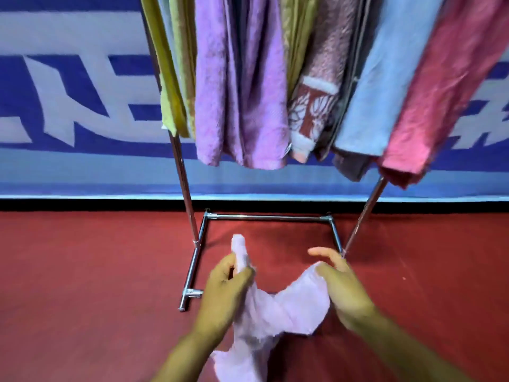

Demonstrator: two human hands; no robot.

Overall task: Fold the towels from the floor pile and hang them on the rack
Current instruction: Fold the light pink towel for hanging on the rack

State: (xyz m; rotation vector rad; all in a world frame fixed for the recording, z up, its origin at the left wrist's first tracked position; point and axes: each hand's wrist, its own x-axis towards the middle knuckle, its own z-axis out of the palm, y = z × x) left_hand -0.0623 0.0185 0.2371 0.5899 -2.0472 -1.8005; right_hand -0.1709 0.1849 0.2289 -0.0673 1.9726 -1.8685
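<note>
Pale lilac terry, limp and light, sags between my two hands in front of the rack [190, 205]. This towel [278, 307] hangs in the air over the red floor [82, 285], one end poking up past my left hand [228, 282], the middle drooping in a loose swag and the rest trailing down toward my body. My left hand is curled tight round a bunched end of it. My right hand [341, 282] has the thumb and palm against the opposite edge with the forefinger stretched out straight; it looks like a loose pinch, though the blur keeps me from being sure how firmly. Cloth this soft won't hold a crease by itself and will slump wherever I let go, so I judge I should find two corners of one short edge and draw it taut before folding. The rail above already carries olive, purple [239, 92], patterned, blue [385, 86] and pink [440, 92] towels, packed close together.
</note>
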